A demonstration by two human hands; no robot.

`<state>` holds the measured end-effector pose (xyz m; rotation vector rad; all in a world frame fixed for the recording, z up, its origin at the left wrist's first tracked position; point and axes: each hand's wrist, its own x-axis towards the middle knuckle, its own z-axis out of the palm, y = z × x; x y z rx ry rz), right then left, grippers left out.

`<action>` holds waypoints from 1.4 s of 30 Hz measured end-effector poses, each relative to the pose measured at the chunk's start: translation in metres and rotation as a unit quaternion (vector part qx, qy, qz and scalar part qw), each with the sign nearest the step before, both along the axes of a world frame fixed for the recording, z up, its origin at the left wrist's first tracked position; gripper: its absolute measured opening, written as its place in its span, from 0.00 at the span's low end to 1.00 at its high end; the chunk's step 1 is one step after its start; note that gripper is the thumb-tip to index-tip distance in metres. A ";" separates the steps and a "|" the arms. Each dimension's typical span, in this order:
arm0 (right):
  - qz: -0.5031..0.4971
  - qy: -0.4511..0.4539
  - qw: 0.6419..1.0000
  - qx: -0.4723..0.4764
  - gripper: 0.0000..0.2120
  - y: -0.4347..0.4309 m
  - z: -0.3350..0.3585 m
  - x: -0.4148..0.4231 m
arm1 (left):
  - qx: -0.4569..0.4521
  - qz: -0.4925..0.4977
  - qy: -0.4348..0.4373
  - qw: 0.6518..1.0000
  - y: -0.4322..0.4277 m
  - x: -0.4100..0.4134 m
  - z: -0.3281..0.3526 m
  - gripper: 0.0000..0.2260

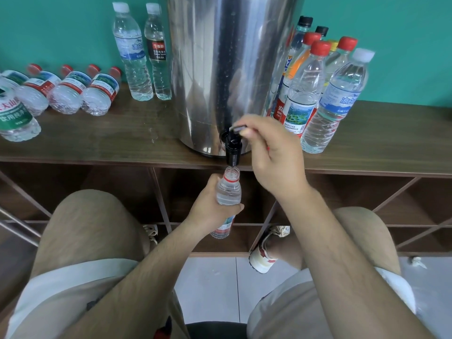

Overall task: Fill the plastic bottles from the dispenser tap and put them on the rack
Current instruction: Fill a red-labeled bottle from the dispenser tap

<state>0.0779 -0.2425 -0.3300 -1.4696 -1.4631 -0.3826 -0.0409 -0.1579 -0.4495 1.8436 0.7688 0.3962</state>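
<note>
A tall steel dispenser (220, 69) stands on the brown rack top (110, 135). Its black tap (232, 149) juts over the front edge. My left hand (210, 206) grips an uncapped clear plastic bottle (228, 192) upright, its mouth just under the tap spout. The bottle looks nearly full of water. My right hand (271, 152) pinches the tap's lever (238, 128) between thumb and fingers.
Several capped bottles lie on their sides at the left of the rack top (68, 91). Two bottles stand left of the dispenser (141, 52), and several stand at its right (325, 89). Open cubbies (342, 199) lie below. My knees flank the bottle.
</note>
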 end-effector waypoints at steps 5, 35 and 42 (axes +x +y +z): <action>0.036 0.148 0.988 -0.037 0.12 0.007 0.007 0.012 | 0.006 0.005 -0.003 1.000 0.000 0.001 -0.003 0.27; -0.038 0.298 0.949 -0.096 0.11 -0.052 -0.045 -0.027 | 0.005 -0.021 -0.020 1.000 -0.020 -0.024 0.006 0.28; -0.008 0.160 0.967 -0.198 0.12 -0.068 -0.035 -0.042 | 0.006 -0.056 -0.030 0.998 -0.032 -0.036 0.012 0.28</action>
